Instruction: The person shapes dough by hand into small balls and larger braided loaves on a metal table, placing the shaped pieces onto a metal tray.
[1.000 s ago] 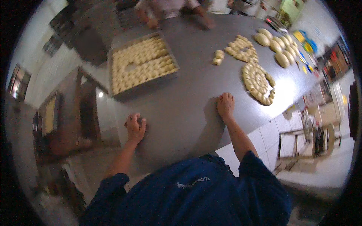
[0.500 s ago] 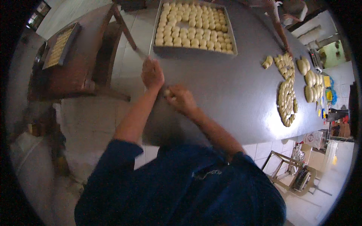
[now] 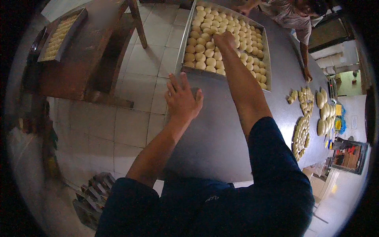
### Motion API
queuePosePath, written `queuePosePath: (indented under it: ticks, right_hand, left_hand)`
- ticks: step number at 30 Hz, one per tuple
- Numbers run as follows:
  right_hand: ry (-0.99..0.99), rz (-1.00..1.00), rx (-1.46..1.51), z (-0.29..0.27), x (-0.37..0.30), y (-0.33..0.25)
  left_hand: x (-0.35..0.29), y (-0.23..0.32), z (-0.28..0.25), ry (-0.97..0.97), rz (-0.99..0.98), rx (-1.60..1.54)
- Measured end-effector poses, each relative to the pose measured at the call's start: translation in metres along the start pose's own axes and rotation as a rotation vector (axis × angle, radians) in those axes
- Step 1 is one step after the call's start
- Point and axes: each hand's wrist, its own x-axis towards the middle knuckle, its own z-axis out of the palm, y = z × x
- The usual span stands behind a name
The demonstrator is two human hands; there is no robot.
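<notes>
My right hand reaches into a large metal tray at the far side of the table. Its fingers are curled down among rows of round, pale dough balls. Whatever is under those fingers is hidden by the hand. My left hand is held over the table's left edge, just short of the tray's near corner. Its fingers are spread, and it holds nothing.
On the grey table, small dough pieces lie to the right, beside larger dough loaves. Another person's hand is at those pieces. A second filled tray rests on a wooden table at left.
My right hand has gone from near the table's left edge up into the tray. My left hand has spread its fingers. The view has shifted, and the other person shows more.
</notes>
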Motion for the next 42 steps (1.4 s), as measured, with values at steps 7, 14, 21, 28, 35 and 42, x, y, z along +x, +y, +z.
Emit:
queuePosePath:
  ticks: [7,14,21,28,35,42]
  right_hand:
    - [-0.362,-0.307,0.468,-0.03,0.022,0.024]
    - [0.731,-0.068,0.307,-0.158,-0.057,0.318]
    - [0.74,0.329,-0.226,-0.22,-0.059,0.427]
    - [0.661,0.181,0.054,-0.214,-0.037,0.486]
    - [0.17,0.133,0.683,-0.198,-0.215,0.405]
    - [0.228,-0.272,0.96,-0.127,-0.39,0.252]
  left_hand:
    - [0.0,0.007,0.011,-0.068,-0.063,0.077]
    - [0.003,0.013,0.014,0.061,0.061,-0.015]
    - [0.0,-0.009,0.027,0.038,0.118,0.285]
    - [0.005,0.026,0.007,-0.004,0.048,0.253]
    - [0.005,-0.01,0.027,0.167,0.112,0.241]
    - [-0.163,0.152,-0.022,-0.154,0.426,-1.187]
